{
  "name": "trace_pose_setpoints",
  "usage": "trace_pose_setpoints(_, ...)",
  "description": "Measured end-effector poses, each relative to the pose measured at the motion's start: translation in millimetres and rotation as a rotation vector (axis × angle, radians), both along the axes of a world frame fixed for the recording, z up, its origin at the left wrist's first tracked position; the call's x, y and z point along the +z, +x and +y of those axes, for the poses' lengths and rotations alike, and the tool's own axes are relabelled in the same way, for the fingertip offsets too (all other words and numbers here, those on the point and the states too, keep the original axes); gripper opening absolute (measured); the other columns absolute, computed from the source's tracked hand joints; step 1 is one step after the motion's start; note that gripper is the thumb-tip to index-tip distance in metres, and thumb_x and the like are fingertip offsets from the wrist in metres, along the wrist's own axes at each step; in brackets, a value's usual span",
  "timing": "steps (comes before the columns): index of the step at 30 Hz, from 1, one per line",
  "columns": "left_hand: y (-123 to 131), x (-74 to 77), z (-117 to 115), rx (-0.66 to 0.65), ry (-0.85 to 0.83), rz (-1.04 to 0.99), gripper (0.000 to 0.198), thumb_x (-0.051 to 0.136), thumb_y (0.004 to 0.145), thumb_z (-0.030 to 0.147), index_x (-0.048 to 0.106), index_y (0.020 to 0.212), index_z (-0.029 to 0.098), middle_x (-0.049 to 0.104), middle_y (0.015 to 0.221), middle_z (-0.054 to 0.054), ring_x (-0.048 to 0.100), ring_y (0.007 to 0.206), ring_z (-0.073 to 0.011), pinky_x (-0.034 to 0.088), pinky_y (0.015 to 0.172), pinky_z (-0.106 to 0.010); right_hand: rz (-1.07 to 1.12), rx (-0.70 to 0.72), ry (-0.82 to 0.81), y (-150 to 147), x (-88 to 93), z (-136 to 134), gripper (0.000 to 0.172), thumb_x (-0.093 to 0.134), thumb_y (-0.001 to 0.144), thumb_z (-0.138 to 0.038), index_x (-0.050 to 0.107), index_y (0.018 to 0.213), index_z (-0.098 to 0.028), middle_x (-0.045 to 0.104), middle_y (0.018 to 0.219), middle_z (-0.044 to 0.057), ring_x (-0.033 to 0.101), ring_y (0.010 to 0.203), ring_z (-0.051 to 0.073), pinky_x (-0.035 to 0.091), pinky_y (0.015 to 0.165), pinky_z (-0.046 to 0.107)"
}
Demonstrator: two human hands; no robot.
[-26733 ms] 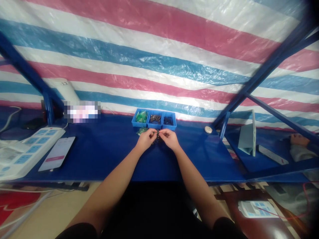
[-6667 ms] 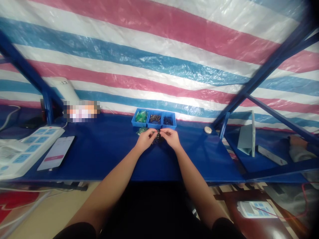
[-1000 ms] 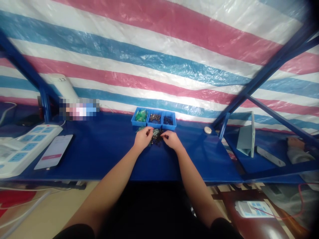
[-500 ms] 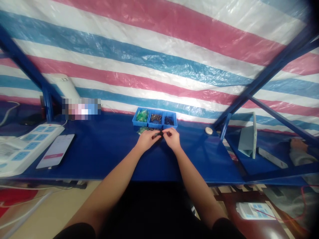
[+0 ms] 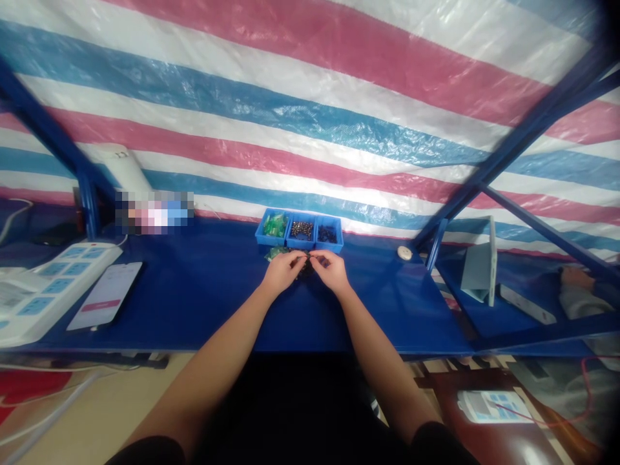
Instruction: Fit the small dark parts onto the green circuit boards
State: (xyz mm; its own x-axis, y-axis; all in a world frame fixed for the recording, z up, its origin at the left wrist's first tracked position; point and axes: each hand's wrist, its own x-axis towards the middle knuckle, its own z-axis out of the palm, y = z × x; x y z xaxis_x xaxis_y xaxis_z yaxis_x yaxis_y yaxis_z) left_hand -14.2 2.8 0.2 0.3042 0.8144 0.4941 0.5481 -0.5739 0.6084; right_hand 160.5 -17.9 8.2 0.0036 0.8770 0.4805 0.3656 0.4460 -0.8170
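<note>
My left hand and my right hand meet over the table in front of three blue bins, fingertips pinched and almost touching. Small dark pieces show between and below the fingers. Whatever the fingertips pinch is too small to make out. The left bin holds green pieces, the middle bin small shiny metal parts, and the right bin small black parts. More green pieces lie on the table just beyond my left hand.
On the blue table are a phone and a large power strip to the left, and a round whitish object to the right. Blue frame bars slant down at both sides. Another person's hand rests far right.
My fingertips have drawn closer together, and the dark piece that showed between them is now mostly hidden. The whole view has shifted slightly.
</note>
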Motion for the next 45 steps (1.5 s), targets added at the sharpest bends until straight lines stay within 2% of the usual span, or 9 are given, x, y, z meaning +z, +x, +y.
trace_pose_setpoints(6,0.0,-0.5,0.5,0.004,0.016,0.001,0.026,0.048,0.092,0.039,0.068,0.098,0.023,0.072,0.088,-0.001,0.064,0.070,-0.0149,0.046,0.068,-0.026,0.039,-0.013,-0.027,0.1,-1.8,0.7,0.021,0.061,0.082,-0.036,0.073,0.092,-0.021,0.072,0.086,0.004,0.061,0.064,0.015,0.051,0.060,0.028)
trace_pose_setpoints(18,-0.1,3.8,-3.6,0.006,-0.079,-0.004,0.028,0.045,0.093,0.042,0.065,0.098,0.024,0.070,0.081,0.001,0.062,0.066,-0.0139,0.045,0.064,-0.024,0.019,0.008,-0.068,0.2,-2.2,-0.5,0.024,0.061,0.082,-0.037,0.073,0.094,-0.020,0.073,0.082,0.004,0.063,0.063,0.016,0.052,0.060,0.027)
trace_pose_setpoints(23,0.0,1.7,-3.2,0.034,-0.108,-0.058,0.027,0.049,0.091,0.042,0.063,0.107,0.025,0.067,0.072,0.002,0.062,0.063,-0.0134,0.046,0.062,-0.024,0.020,-0.006,-0.056,0.5,-1.2,-0.9,0.023,0.060,0.083,-0.037,0.074,0.092,-0.021,0.073,0.086,0.004,0.063,0.064,0.016,0.052,0.060,0.028)
trace_pose_setpoints(28,-0.2,-0.2,-2.0,0.016,-0.086,-0.066,0.025,0.048,0.091,0.040,0.064,0.099,0.022,0.065,0.069,0.002,0.060,0.061,-0.0128,0.044,0.060,-0.023,0.022,-0.024,-0.064,0.6,-1.5,-0.3,0.023,0.061,0.082,-0.036,0.074,0.093,-0.021,0.073,0.083,0.004,0.064,0.064,0.016,0.052,0.060,0.028)
trace_pose_setpoints(36,-0.2,3.0,-4.4,-0.020,-0.146,-0.074,0.027,0.044,0.093,0.042,0.061,0.093,0.021,0.064,0.069,0.002,0.059,0.056,-0.0120,0.044,0.057,-0.023,0.035,0.022,-0.051,-0.3,-0.8,-0.4,0.021,0.064,0.079,-0.031,0.074,0.094,-0.020,0.073,0.085,0.004,0.065,0.067,0.016,0.051,0.060,0.028)
trace_pose_setpoints(39,0.0,3.0,-4.5,-0.011,-0.131,-0.084,0.028,0.046,0.092,0.043,0.063,0.099,0.021,0.066,0.071,0.001,0.060,0.058,-0.0127,0.045,0.059,-0.024,0.035,-0.006,-0.050,-0.1,-1.7,0.2,0.021,0.062,0.081,-0.033,0.074,0.092,-0.021,0.074,0.087,0.004,0.064,0.067,0.016,0.051,0.061,0.028)
trace_pose_setpoints(42,0.1,1.9,-4.2,-0.014,-0.128,-0.088,0.029,0.049,0.091,0.044,0.063,0.104,0.023,0.064,0.066,0.003,0.060,0.056,-0.0127,0.046,0.059,-0.024,0.028,-0.009,-0.054,0.4,-2.8,0.8,0.022,0.062,0.081,-0.035,0.074,0.092,-0.021,0.074,0.088,0.004,0.065,0.068,0.016,0.052,0.061,0.028)
trace_pose_setpoints(45,-0.2,2.0,-4.2,-0.020,-0.133,-0.087,0.028,0.048,0.091,0.044,0.064,0.102,0.023,0.063,0.064,0.003,0.059,0.054,-0.0124,0.046,0.058,-0.024,0.025,0.012,-0.053,0.3,-3.5,0.8,0.022,0.062,0.081,-0.035,0.073,0.093,-0.021,0.074,0.087,0.004,0.065,0.067,0.016,0.051,0.060,0.028)
